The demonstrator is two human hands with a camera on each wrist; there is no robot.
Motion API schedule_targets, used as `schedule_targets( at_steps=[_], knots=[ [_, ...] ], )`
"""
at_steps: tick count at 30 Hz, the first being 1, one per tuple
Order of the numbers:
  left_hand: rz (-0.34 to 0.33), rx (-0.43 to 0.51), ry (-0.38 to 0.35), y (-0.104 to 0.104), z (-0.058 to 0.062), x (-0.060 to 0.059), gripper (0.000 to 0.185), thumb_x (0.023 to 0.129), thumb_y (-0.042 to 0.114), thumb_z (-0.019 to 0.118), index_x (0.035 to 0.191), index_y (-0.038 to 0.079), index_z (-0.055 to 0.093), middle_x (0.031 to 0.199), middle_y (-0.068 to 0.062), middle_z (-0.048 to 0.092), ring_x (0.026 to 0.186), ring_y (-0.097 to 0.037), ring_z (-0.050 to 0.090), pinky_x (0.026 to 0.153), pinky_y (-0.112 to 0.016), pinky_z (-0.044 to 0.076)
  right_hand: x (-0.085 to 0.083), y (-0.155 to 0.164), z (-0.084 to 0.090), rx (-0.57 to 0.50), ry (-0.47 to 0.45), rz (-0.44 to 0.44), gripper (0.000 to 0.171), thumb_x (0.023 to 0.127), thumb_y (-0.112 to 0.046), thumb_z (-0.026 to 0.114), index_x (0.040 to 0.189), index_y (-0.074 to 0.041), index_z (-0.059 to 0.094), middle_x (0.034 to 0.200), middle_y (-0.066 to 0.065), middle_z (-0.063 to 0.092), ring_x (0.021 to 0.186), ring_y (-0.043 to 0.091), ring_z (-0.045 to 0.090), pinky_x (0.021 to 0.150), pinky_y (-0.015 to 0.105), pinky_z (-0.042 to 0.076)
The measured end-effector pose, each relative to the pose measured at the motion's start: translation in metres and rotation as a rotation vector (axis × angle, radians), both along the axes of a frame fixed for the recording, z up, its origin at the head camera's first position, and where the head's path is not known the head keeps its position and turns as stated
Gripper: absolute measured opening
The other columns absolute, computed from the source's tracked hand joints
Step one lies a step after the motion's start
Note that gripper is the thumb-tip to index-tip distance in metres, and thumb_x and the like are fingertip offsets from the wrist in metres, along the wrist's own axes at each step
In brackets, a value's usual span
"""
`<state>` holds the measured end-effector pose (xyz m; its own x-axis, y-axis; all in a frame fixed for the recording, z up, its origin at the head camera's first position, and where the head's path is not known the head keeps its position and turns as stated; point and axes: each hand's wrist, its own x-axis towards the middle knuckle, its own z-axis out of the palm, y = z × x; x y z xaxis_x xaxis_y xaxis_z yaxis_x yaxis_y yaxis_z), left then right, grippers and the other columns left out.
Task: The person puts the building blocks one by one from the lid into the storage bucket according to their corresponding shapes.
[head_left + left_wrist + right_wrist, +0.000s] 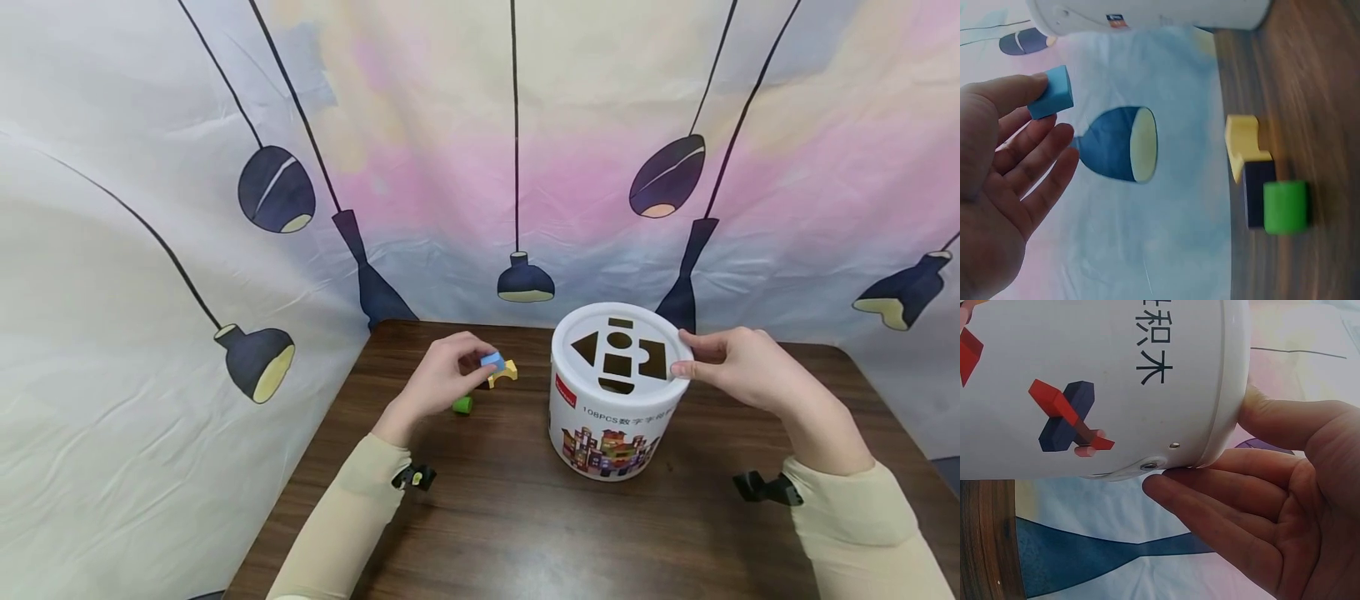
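My left hand (438, 379) pinches a small blue block (1052, 97) between thumb and fingertips, held above the table. Below it lie a yellow arch-shaped block (1244, 137), a dark rectangular block (1254, 203) and a green cylinder block (1285, 207), close together. To the right stands a white bucket (611, 429) printed with building blocks. Its white lid (573, 371) has several cut-outs, among them a triangle, a circle and an arch. With thumb on the lid's edge and fingers against the side, my right hand (738, 367) holds the bucket's rim.
The dark wood-grain table (495, 517) reaches back to a wall cloth (450, 167) printed with hanging lamps. Black straps with small devices sit at both wrists.
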<state>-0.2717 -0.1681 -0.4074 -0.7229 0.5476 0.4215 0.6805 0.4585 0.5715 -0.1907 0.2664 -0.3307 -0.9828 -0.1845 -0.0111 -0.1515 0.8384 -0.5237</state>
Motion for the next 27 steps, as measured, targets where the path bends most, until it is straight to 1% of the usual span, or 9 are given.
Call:
schedule_targets(
  at_steps=[4,8,12,17,23,27],
  knots=[
    [-0.021,0.046,0.038,0.016,0.007,-0.005,0.015,0.1,0.017,0.079,0.114,0.011,0.08,0.102,0.006,0.068,0.086,-0.008,0.064,0.076,-0.027,0.06,0.001,0.0,-0.002,0.001,0.006,-0.002,0.081,0.098,-0.058,0.074,0.153,-0.002,0.056,0.138,0.028,0.064,0.134,0.054,0.055,0.099,0.072,0.049],
    [-0.04,0.087,0.084,0.033,0.017,-0.008,0.017,0.1,0.014,0.079,0.116,0.009,0.079,0.106,0.003,0.069,0.087,-0.01,0.064,0.077,-0.027,0.059,0.001,0.0,-0.002,0.001,0.01,-0.005,0.083,0.097,-0.06,0.074,0.153,-0.002,0.056,0.138,0.028,0.064,0.135,0.054,0.054,0.1,0.072,0.048],
    [-0.066,0.103,0.104,0.05,0.027,-0.009,0.017,0.101,0.014,0.078,0.117,0.007,0.079,0.111,0.001,0.068,0.09,-0.01,0.063,0.078,-0.026,0.058,0.001,-0.001,-0.002,0.0,0.011,-0.007,0.084,0.097,-0.062,0.073,0.153,-0.002,0.055,0.139,0.028,0.064,0.135,0.053,0.054,0.1,0.071,0.048],
    [-0.094,0.121,0.134,0.069,0.038,-0.01,0.019,0.099,0.012,0.08,0.117,0.007,0.08,0.111,0.0,0.07,0.091,-0.01,0.063,0.079,-0.024,0.058,0.001,-0.001,-0.002,0.003,0.015,-0.006,0.083,0.097,-0.06,0.074,0.153,-0.001,0.055,0.137,0.028,0.065,0.134,0.053,0.056,0.099,0.07,0.05],
    [-0.124,0.16,0.164,0.086,0.048,-0.009,0.021,0.096,0.01,0.083,0.116,0.005,0.081,0.11,-0.003,0.073,0.09,-0.01,0.067,0.08,-0.022,0.058,0.002,-0.001,-0.002,0.005,0.026,-0.01,0.081,0.097,-0.057,0.075,0.152,-0.001,0.056,0.136,0.028,0.065,0.133,0.052,0.056,0.099,0.07,0.05],
    [-0.151,0.171,0.175,0.093,0.051,-0.008,0.021,0.095,0.009,0.084,0.115,0.003,0.081,0.108,-0.004,0.074,0.089,-0.009,0.068,0.08,-0.021,0.059,0.001,0.0,-0.002,0.005,0.028,-0.008,0.08,0.098,-0.057,0.075,0.151,0.0,0.057,0.137,0.028,0.065,0.133,0.052,0.057,0.099,0.07,0.05]
  ],
)
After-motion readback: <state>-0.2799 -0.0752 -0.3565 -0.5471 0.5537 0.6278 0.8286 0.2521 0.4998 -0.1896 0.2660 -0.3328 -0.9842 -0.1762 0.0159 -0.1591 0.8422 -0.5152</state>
